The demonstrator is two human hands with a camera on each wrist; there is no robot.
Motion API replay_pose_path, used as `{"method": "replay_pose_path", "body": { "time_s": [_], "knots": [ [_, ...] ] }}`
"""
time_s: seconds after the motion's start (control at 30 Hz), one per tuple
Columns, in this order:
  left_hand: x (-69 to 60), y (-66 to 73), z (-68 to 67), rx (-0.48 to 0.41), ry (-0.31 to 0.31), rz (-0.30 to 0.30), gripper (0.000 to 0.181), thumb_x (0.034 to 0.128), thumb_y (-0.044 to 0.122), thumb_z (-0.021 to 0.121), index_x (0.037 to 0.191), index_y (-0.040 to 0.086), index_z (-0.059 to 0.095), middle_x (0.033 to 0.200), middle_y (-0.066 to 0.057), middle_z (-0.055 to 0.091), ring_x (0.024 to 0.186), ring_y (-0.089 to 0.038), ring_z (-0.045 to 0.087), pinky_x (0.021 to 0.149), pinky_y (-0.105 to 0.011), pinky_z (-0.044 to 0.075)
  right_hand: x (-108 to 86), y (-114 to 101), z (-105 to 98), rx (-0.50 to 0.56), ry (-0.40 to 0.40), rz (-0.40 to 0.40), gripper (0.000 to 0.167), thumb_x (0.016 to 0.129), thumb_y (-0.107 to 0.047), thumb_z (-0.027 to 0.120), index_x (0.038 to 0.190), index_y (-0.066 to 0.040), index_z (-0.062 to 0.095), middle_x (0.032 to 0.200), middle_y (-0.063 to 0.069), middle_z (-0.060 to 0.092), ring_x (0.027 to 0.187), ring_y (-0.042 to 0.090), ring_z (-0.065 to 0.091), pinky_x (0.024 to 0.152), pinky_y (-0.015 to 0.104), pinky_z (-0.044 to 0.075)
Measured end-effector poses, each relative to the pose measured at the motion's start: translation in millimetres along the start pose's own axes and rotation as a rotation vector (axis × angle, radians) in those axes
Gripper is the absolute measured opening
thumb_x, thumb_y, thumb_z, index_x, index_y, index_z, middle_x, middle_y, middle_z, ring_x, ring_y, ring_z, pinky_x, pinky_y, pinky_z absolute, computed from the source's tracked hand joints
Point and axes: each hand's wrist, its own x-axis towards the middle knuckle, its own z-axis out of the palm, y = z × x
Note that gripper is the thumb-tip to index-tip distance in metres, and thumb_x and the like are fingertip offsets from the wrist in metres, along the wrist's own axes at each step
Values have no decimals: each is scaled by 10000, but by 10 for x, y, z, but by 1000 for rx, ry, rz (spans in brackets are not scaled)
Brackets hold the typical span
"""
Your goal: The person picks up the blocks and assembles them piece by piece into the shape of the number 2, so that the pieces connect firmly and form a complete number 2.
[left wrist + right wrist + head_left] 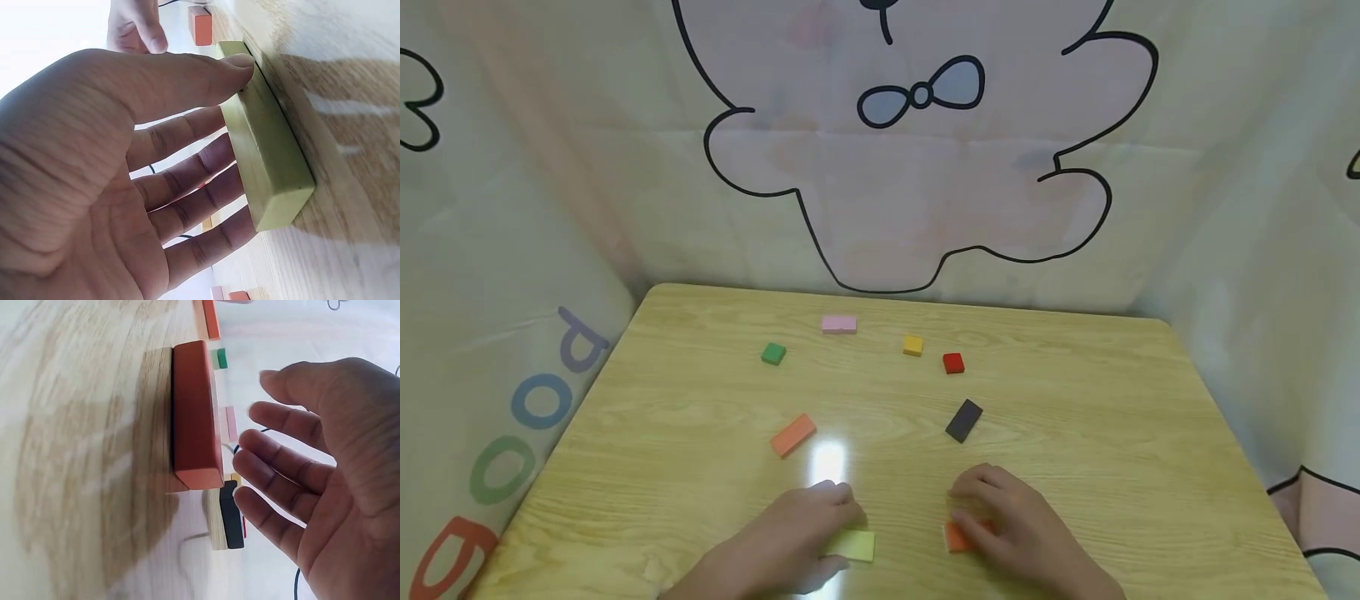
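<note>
On the table's near side, my left hand (790, 537) holds a long yellow-green block (854, 546) that lies flat on the wood. The left wrist view shows the thumb on one side of this block (275, 156) and the fingers along the other. My right hand (1018, 527) hovers over a red-orange block (957, 538), partly covering it in the head view. From the right wrist, a gap shows between the loosely bent fingers (281, 456) and the block (195, 415), so nothing is held there.
Farther out on the wooden table (1097, 417) lie a salmon block (793, 435) and a black block (964, 421). Toward the back are small green (773, 353), pink (839, 324), yellow (913, 346) and red (953, 363) blocks. A printed curtain (880, 208) hangs behind the table.
</note>
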Motion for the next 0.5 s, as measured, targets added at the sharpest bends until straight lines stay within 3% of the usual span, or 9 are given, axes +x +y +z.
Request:
{"method": "replay_pose_path", "body": {
  "time_s": [0.27, 0.5],
  "knots": [
    [14, 56, -12, 71, -27, -23, 227, 785, 183, 842, 968, 228, 715, 895, 145, 571, 758, 22, 443, 672, -140, 414, -77, -34, 9, 96, -10, -70, 240, 892, -203, 858, 1053, -319, 723, 1072, -222, 644, 953, -28, 608, 863, 117, 496],
    [16, 65, 0, 108, 4, -7, 209, 761, 132, 817, 891, 225, 683, 814, 151, 515, 706, 19, 384, 632, -134, 363, -124, -63, 13, 68, -35, -24, 178, 901, -307, 856, 1027, -364, 745, 1052, -271, 639, 950, -57, 598, 845, 148, 510]
  ]
}}
